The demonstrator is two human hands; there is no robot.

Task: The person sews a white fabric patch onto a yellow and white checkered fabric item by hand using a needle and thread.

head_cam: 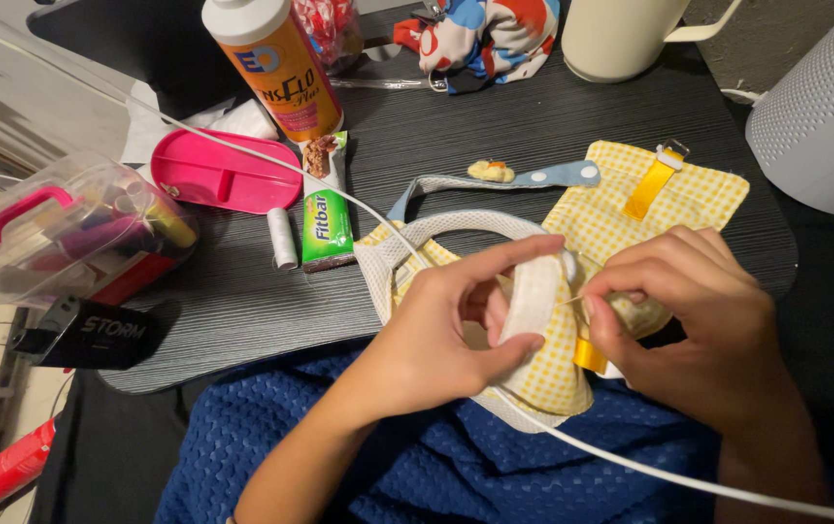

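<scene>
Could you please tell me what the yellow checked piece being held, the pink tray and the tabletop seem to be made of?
The yellow checked piece looks like woven cotton-type fabric: matte, creased, with stitched edges and a cream mesh strap. The pink tray appears to be moulded plastic, smooth and slightly glossy. The tabletop shows dark streaked grain, probably wood-effect laminate, though that is uncertain. Both hands, left hand and right hand, pinch the fabric.

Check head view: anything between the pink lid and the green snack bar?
Yes: a small white thread spool lies on the table between the pink lid and green snack bar.

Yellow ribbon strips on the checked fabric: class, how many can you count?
2: one yellow ribbon strip on the flat piece's upper edge, another under the right hand. Hands may hide more.
</scene>
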